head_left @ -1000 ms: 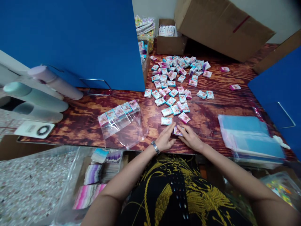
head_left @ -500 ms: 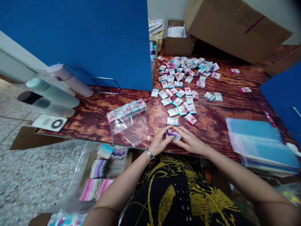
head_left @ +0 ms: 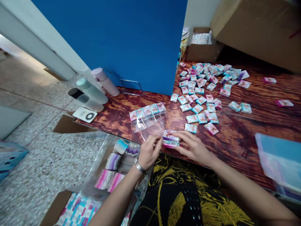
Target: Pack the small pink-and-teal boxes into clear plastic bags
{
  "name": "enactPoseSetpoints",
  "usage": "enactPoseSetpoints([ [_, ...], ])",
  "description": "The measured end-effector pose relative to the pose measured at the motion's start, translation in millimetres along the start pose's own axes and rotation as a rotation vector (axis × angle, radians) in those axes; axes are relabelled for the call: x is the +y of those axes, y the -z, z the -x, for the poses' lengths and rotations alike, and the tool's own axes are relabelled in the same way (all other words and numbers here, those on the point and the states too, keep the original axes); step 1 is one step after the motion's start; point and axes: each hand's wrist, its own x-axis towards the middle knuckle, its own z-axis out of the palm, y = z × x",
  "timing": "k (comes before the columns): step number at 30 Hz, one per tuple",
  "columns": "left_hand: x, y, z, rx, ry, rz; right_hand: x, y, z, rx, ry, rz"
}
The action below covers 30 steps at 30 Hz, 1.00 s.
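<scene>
A clear plastic bag (head_left: 148,127) lies on the table with a row of small printed boxes (head_left: 147,111) at its far end. At the bag's near edge, my left hand (head_left: 150,151) is closed, its thumb and fingers pinching the film. My right hand (head_left: 194,147) grips a short stack of small boxes (head_left: 171,139), purple, white and pink, from its right side. The stack is beside the bag's near edge, outside it. Many loose small boxes (head_left: 201,118) in blue, pink and white lie scattered beyond my right hand.
A blue panel (head_left: 131,40) with a wire stand (head_left: 131,87) rises behind the bag. Bottles (head_left: 94,91) and a white device (head_left: 85,115) occupy the left end. Cartons (head_left: 204,51) stand at the back; blue plastic bags (head_left: 277,157) lie right. Below left, a box holds colourful stacks (head_left: 113,161).
The view has swung left. My left hand has moved from the small boxes to the bag's near edge. My right hand has brought the stack left, close to the bag.
</scene>
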Motion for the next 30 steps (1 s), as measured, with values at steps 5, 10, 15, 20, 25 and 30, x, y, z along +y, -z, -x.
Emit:
enactPoseSetpoints([
  [5,-39,-5.7,-3,-0.146,-0.058,-0.553,-3,-24,-11,-0.003,0.079,0.334],
  [10,-54,-8.2,-27,-0.059,0.033,-0.622,-3,-44,-28,-0.009,0.121,0.571],
  [15,-52,-2.5,-39,0.095,-0.064,-0.520,-1,-58,-45,-0.024,0.128,0.710],
  [20,-47,-13.1,-38,0.168,-0.109,-0.482,13,-70,-67,0.027,0.099,0.782],
  [25,-46,-40.9,-32,0.076,-0.011,-0.493,36,-77,-83,0.093,0.048,0.776],
  [30,-50,-49.7,-31,-0.110,0.064,-0.531,53,-82,-72,0.111,0.074,0.729],
])
